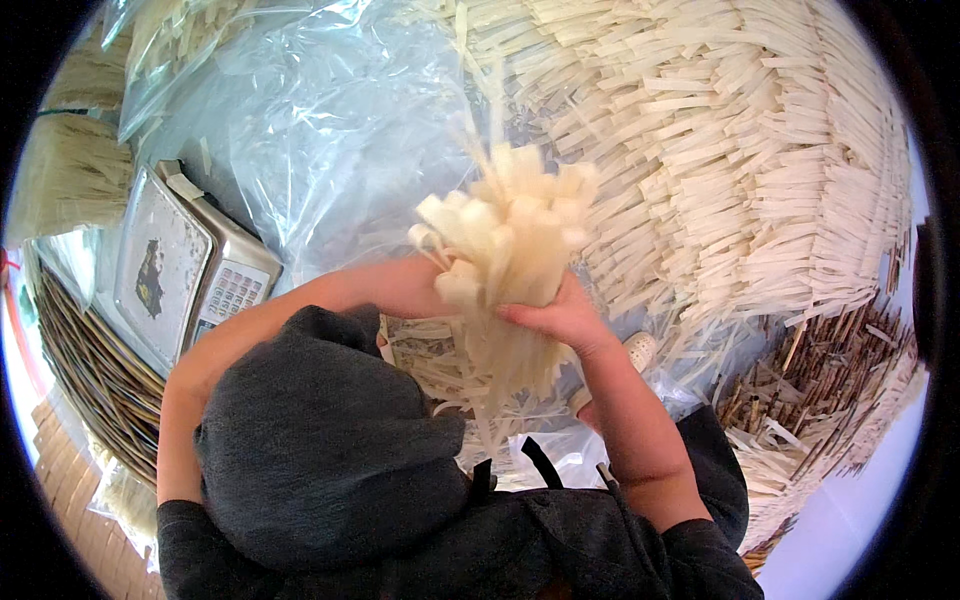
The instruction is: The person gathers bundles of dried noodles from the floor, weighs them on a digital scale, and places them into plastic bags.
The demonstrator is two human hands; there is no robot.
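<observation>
A bundle of flat, cream-coloured dried noodles [505,240] stands roughly upright in front of me, its looped ends upward and blurred by motion. My right hand [558,315] is closed round its right side, the thumb across the front. From the left, my bent arm reaches in to the bundle. Only the wrist side of my left hand [425,283] shows; its fingers are hidden behind the noodles. More noodle strips hang or lie beneath the bundle, partly covered by my arms and dark grey head covering [320,440].
A wide heap of noodles [720,150] in overlapping rows fills the right. Clear plastic sheeting [350,130] spreads at the back. On the left stand a weighing scale [165,260], another noodle bundle [75,175] and a woven rim [95,365]. Broken brown strips [820,375] lie at right.
</observation>
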